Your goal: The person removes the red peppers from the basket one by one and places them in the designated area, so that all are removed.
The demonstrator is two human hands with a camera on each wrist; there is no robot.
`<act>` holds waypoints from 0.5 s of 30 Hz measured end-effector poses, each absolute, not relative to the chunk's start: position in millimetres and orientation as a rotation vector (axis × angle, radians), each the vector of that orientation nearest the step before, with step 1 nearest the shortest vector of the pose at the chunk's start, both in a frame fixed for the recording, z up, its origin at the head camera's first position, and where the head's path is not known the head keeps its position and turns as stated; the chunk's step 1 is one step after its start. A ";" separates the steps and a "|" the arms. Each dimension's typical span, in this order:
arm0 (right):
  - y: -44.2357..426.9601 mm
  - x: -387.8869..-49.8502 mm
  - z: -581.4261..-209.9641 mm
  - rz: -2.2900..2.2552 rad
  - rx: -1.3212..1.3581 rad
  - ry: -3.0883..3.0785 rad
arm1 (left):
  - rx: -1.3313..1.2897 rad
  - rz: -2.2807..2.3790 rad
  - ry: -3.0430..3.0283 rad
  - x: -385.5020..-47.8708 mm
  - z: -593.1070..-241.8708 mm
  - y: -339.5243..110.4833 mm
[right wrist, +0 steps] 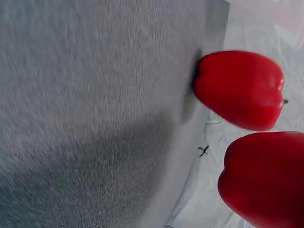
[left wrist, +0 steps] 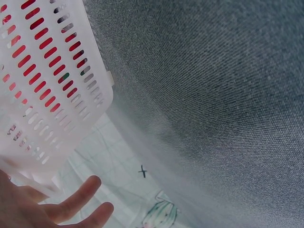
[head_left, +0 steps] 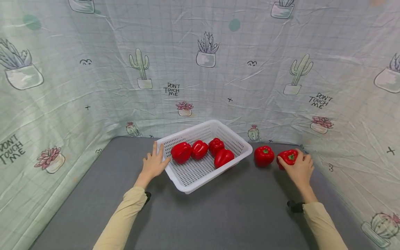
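A white perforated plastic basket (head_left: pixel 215 174) sits turned at an angle on the grey surface, with several red bell peppers (head_left: pixel 181 152) inside. My left hand (head_left: pixel 152 166) rests against the basket's left rim with its fingers spread. In the left wrist view, red shows through the slots of the basket wall (left wrist: pixel 102 71). To the right of the basket, my right hand (head_left: pixel 301 171) grips a red bell pepper (head_left: pixel 285 159) between thumb and fingers. The right wrist view shows this held pepper (right wrist: pixel 268 178) apart from the surface. Another red bell pepper (head_left: pixel 264 156) stands upright between it and the basket.
A grey cloth-like work surface (head_left: pixel 225 215) lies beneath everything. Pale curtains (head_left: pixel 218 93) printed with cacti and lettering hang behind it and along both sides. The basket stands close to the back curtain.
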State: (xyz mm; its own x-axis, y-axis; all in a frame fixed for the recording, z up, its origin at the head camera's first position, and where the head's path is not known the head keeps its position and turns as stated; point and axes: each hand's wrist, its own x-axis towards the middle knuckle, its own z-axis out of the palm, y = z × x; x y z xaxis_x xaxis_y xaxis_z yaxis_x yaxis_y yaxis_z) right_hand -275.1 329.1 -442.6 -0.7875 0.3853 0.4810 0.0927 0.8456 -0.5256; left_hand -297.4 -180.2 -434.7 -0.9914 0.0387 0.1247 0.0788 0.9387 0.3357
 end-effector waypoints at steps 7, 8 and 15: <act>333.8 -283.8 -441.7 0.625 -0.391 -2.422 | -0.083 -0.521 -2.988 -297.9 -434.5 -180.4; 334.0 -285.2 -441.3 0.622 -0.401 -2.428 | -0.082 -0.523 -2.988 -298.1 -434.5 -180.3; 334.7 -299.0 -442.2 0.621 -0.420 -2.459 | -0.078 -0.512 -2.985 -298.8 -436.2 -180.5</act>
State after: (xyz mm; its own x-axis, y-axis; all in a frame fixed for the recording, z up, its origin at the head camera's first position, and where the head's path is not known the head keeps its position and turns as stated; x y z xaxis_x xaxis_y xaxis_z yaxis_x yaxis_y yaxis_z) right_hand -299.0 334.7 -442.2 -0.7923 0.4184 0.4441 0.1573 0.8433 -0.5140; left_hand -298.8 -180.5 -436.2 -0.9924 0.0320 0.1186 0.0696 0.9418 0.3288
